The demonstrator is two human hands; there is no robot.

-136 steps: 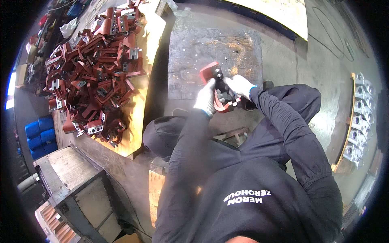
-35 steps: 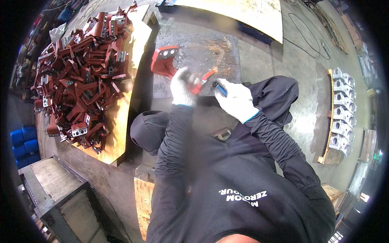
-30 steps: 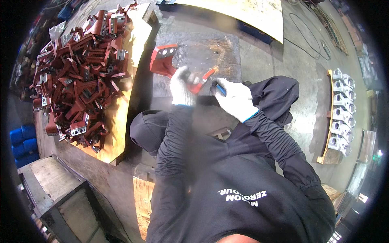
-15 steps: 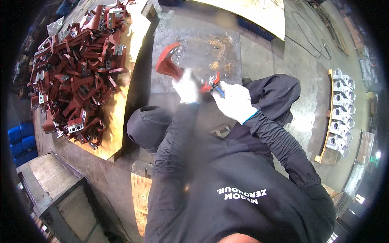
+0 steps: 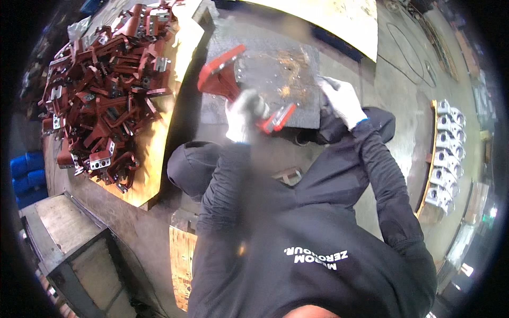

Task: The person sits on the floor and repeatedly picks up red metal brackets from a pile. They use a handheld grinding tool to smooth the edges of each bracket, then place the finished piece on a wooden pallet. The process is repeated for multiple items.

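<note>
My left hand (image 5: 245, 114), in a white glove, is closed around a red-brown painted metal bracket (image 5: 221, 79). The bracket's broad flanged end sticks up to the left of the hand. Its other end (image 5: 278, 118), with a bright bare-metal face, comes out on the right. To the right, my white-gloved right hand (image 5: 342, 102) is at the right edge of the dark metal worktop (image 5: 254, 63), apart from the bracket. Its fingers stretch forward and look open. No tool shows in it, though its underside is hidden.
On the left, a large heap of similar red-brown brackets (image 5: 106, 90) lies on a wooden board (image 5: 154, 164). Several silver metal castings (image 5: 445, 148) stand in rows at the right. A pale board (image 5: 339, 21) lies beyond the worktop, and a metal-framed box (image 5: 74, 233) stands lower left.
My right hand has left the bracket and moved right and forward to the worktop's edge. The blue-handled tool it held is out of sight. The left hand still holds the bracket, now turned slightly.
</note>
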